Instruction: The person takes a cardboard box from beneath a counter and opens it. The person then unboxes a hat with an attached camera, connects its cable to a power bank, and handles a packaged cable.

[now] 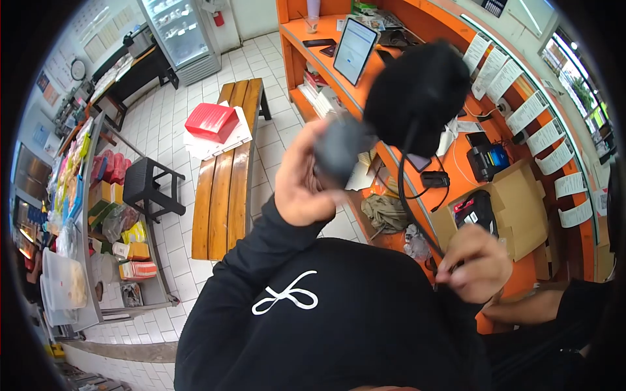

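Note:
In the middle of the view my left hand (303, 176) is wrapped round a dark grey rounded object (342, 153), blurred by motion. Close to the camera, up and to the right of it, hangs a large blurred black object (417, 94). A black cable (417, 218) runs down from near that object to my right hand (476, 264), whose fingers are pinched on it. Whether the cable joins either object I cannot tell.
Right: an orange counter (466, 156) with a tablet (355, 51), a card terminal (486, 156) and an open cardboard box (515, 218); another person's arm (531, 306) is below. Left: a wooden bench (222, 202) with a red box (212, 122), a black stool (153, 186) and shelves.

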Demonstrator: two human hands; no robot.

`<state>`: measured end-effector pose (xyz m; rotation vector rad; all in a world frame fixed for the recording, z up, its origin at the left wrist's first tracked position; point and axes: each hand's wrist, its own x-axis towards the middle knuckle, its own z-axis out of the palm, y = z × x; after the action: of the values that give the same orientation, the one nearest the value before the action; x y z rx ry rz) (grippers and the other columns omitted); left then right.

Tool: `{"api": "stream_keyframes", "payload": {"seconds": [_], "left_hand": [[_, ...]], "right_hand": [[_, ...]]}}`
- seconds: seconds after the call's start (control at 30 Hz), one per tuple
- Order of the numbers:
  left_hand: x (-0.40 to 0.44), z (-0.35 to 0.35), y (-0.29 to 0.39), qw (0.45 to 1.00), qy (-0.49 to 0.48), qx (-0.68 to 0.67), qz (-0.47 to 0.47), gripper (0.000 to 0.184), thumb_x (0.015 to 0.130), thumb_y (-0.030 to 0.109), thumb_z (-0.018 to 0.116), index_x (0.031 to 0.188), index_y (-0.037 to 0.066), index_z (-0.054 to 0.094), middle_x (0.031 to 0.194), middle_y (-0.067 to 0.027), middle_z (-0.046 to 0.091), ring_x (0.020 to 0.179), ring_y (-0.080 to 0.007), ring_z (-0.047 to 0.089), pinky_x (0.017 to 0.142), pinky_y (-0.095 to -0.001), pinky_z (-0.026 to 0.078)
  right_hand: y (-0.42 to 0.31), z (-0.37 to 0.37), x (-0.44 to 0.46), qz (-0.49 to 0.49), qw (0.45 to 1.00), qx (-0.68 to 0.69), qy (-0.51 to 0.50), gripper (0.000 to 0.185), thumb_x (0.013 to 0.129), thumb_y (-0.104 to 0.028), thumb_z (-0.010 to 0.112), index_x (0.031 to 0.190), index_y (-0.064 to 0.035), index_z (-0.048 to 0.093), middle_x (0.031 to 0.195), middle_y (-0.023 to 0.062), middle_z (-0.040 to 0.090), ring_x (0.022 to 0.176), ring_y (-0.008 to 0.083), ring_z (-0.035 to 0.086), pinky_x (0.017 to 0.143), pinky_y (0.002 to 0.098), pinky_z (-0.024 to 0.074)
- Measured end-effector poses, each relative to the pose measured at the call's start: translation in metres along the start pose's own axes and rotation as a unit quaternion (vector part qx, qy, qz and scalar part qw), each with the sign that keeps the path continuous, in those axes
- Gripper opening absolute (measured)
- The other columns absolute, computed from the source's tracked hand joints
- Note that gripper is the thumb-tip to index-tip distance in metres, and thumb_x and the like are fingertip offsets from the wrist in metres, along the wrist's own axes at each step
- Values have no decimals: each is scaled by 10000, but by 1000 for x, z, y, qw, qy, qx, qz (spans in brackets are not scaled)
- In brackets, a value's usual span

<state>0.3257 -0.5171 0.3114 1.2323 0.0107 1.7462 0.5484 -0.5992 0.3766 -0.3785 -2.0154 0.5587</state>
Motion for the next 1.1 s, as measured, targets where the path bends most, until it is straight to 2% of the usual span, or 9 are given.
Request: {"api": "stream_keyframes", "payload": {"seconds": [0.03,0.1,0.2,0.33,0.47,0.53,0.63,0.87,1.1], "left_hand": [[6,-10,-9,996,-11,-69,-60,665,711,50,633,1279,1,290,1137,-155,490,962,-233,550,859,-369,445],[5,-10,-21,972,82,-176,-136,555,779,69,565,1268,7,309,1111,-153,510,946,-246,568,819,-391,485],[1,-10,-30,937,85,-255,-221,454,833,104,503,1241,5,329,1120,-161,503,959,-250,563,788,-399,503],[-13,-10,-37,887,105,-323,-311,383,875,189,456,1203,1,396,1110,-164,538,936,-257,580,815,-416,491],[-13,-3,-37,863,97,-386,-310,382,877,218,453,1200,19,413,1123,-149,541,923,-261,585,810,-410,488],[-16,0,-36,877,112,-346,-315,406,876,269,451,1203,31,418,1111,-132,551,906,-278,587,786,-398,491],[-16,-7,-41,861,54,-382,-331,443,871,310,454,1211,31,412,1110,-135,551,905,-297,586,771,-395,495],[-19,0,-47,845,83,-390,-357,451,877,315,449,1220,25,405,1116,-140,548,929,-293,587,805,-419,488],[-17,0,-47,842,59,-400,-357,446,877,301,450,1222,22,400,1122,-141,545,950,-281,578,834,-444,471]], "right_hand": [[4,3,6,-22,998,-31,45,235,707,-24,671,906,-91,567,694,73,577,606,144,508,513,238,384],[16,-1,16,-53,992,-64,99,381,714,-33,687,1045,-58,501,747,93,530,622,136,492,516,218,401],[14,8,25,46,979,32,198,385,729,-3,681,1069,18,501,878,109,518,734,171,546,649,251,439],[19,18,19,59,965,72,246,416,738,-31,683,1099,26,486,873,105,510,724,159,536,662,251,441],[26,17,5,59,952,89,285,440,739,-35,683,1120,13,468,870,107,510,715,157,532,653,246,445],[28,14,0,13,970,16,241,477,798,-112,635,1215,-56,410,853,110,477,620,140,463,468,225,402],[24,16,-1,22,958,21,287,518,800,-115,633,1245,-75,373,841,101,470,604,132,447,453,224,397],[16,14,-6,68,947,46,311,531,799,-124,636,1246,-68,354,836,95,467,585,118,434,429,217,390],[16,15,-6,78,942,53,323,499,798,-121,637,1214,-41,372,828,97,472,590,124,450,433,221,394]]}}
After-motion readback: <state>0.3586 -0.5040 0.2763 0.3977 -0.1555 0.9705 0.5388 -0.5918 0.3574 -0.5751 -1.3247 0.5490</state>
